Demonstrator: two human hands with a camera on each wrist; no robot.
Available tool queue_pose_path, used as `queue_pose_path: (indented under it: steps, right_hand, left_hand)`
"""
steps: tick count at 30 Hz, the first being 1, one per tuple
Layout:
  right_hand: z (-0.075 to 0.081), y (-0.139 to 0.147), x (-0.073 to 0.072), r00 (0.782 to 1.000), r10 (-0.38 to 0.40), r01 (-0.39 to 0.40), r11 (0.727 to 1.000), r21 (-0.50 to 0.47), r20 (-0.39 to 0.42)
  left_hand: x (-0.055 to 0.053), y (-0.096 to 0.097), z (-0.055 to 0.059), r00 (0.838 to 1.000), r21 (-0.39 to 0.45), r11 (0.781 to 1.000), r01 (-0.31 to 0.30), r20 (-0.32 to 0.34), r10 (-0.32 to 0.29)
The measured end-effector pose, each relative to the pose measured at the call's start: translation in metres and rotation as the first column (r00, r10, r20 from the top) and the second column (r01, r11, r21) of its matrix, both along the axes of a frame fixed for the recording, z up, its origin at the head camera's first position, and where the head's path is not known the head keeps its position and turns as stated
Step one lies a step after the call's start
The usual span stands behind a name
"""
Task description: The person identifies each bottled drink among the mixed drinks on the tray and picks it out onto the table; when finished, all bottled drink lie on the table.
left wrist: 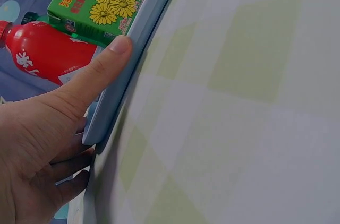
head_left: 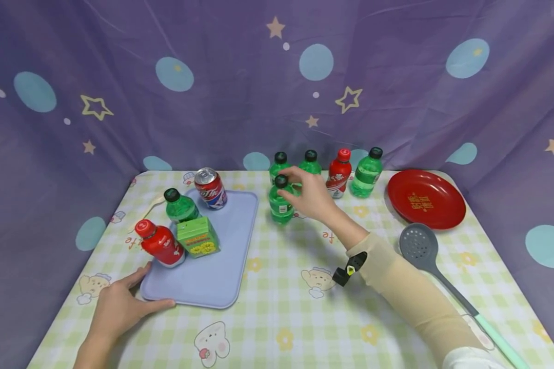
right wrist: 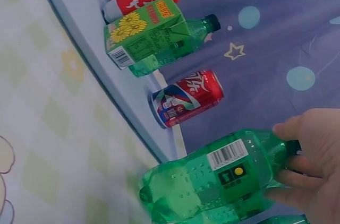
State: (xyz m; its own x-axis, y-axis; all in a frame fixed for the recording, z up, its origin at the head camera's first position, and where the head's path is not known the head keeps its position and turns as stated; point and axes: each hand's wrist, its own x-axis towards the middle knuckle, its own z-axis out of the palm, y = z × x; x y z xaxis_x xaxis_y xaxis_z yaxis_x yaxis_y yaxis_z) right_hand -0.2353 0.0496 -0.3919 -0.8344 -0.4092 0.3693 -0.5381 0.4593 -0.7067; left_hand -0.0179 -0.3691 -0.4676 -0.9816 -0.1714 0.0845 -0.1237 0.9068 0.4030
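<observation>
My right hand (head_left: 308, 193) pinches a green soda bottle (head_left: 281, 207) at its neck, just under the black cap. In the right wrist view the bottle's barcode label faces the camera. My left hand (head_left: 120, 307) holds the near left corner of a light blue tray (head_left: 228, 246), thumb along the rim and fingers at its side. On the tray stand a red bottle (head_left: 162, 245), a green juice box (head_left: 197, 237) with yellow flowers, another green bottle (head_left: 181, 205) partly behind the box, and a red cola can (head_left: 211, 187) at the back.
Along the back stand green bottles (head_left: 367, 174) and a red bottle (head_left: 339, 173), some partly behind my right hand. A red plate (head_left: 443, 205) and a slotted spoon (head_left: 419, 245) lie to the right. Left of the tray is a pale utensil (head_left: 151, 206). A purple curtain encloses the checked tablecloth.
</observation>
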Motion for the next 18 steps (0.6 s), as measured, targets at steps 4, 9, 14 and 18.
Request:
queue_pose_path:
  steps: [4, 9, 14, 18]
  right_hand:
    - [0.004, 0.0, -0.003, 0.999, 0.032, -0.031, 0.999, 0.023, -0.039]
    - [0.014, -0.004, -0.004, 0.994, 0.073, -0.074, 0.997, -0.009, -0.086]
    - [0.033, -0.015, -0.002, 0.99, 0.069, -0.075, 0.996, -0.046, -0.125]
    - [0.05, -0.031, 0.003, 0.985, 0.091, -0.104, 0.991, -0.08, -0.148]
  left_hand:
    - [0.0, 0.0, 0.0, 1.0, 0.004, 1.0, -0.003, 0.008, 0.003]
    - [0.0, 0.0, 0.0, 1.0, 0.008, 1.0, -0.006, 0.02, 0.006]
    - [0.001, 0.001, 0.0, 1.0, 0.009, 1.0, -0.004, 0.014, 0.004]
    - [0.001, 0.001, 0.0, 1.0, 0.007, 1.0, 0.0, 0.001, 0.0]
